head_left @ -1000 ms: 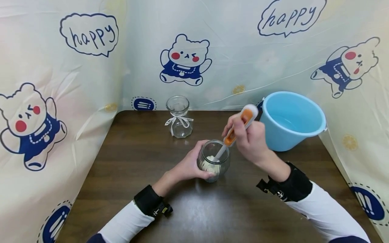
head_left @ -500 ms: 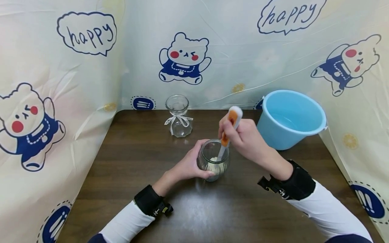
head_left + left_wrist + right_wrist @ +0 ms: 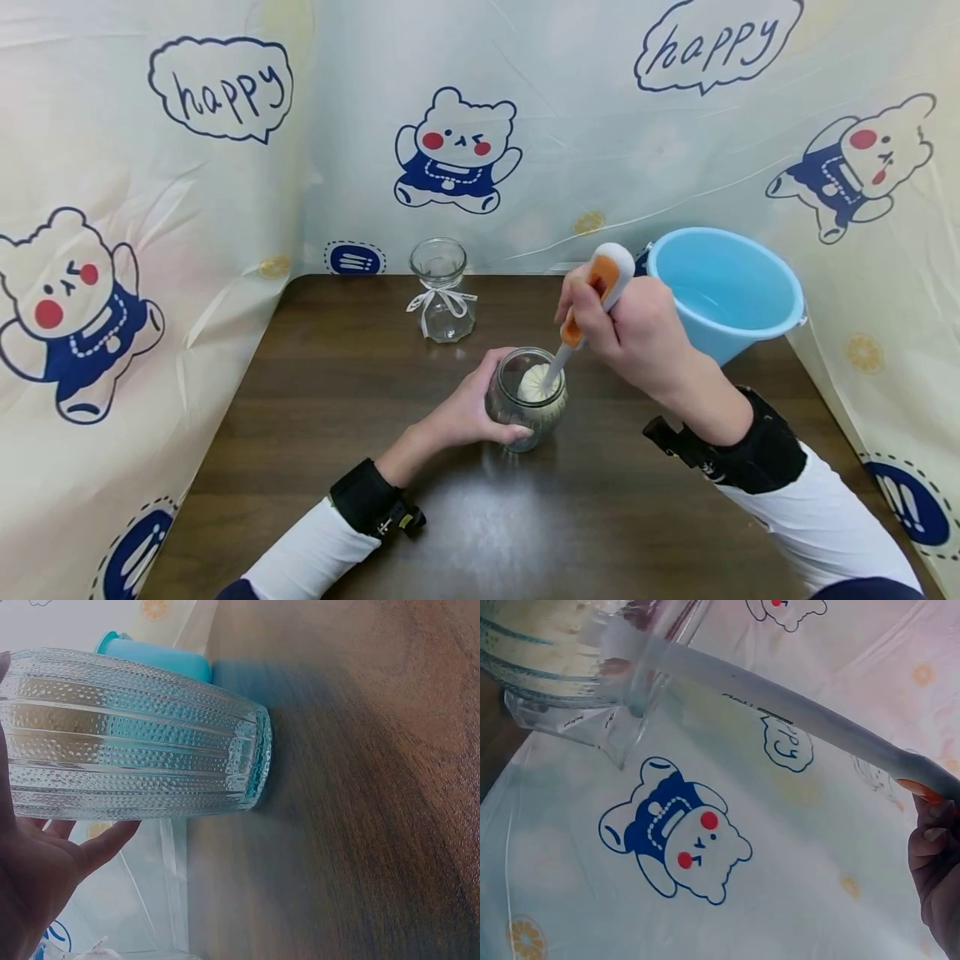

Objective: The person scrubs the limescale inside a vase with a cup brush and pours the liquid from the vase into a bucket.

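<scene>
My left hand (image 3: 476, 408) grips a ribbed glass jar (image 3: 517, 421) from its left side, thumb in front. Dimpled glass and vertical ribs show on the jar (image 3: 150, 735) in the left wrist view, fingers reaching behind it. My right hand (image 3: 637, 325) holds the orange-and-white handle of a bottle brush (image 3: 573, 329), which slants down to the left into the jar. The brush's cream, ridged sponge head (image 3: 536, 383) sits inside, just under the mouth. In the right wrist view, the pale brush stem (image 3: 780, 705) crosses the rim, my right fingers (image 3: 934, 844) around its orange end.
Behind the jar stands a clear glass vase (image 3: 442, 312) with a white ribbon bow at its neck. A light blue bucket (image 3: 723, 287) is at the back right, partly behind my right hand. Printed sheeting (image 3: 585, 125) walls the brown table (image 3: 337, 400).
The sponge head has risen from deep in the jar to near its mouth. My right hand tipped the handle left, then back right and higher. The left hand and jar stay put.
</scene>
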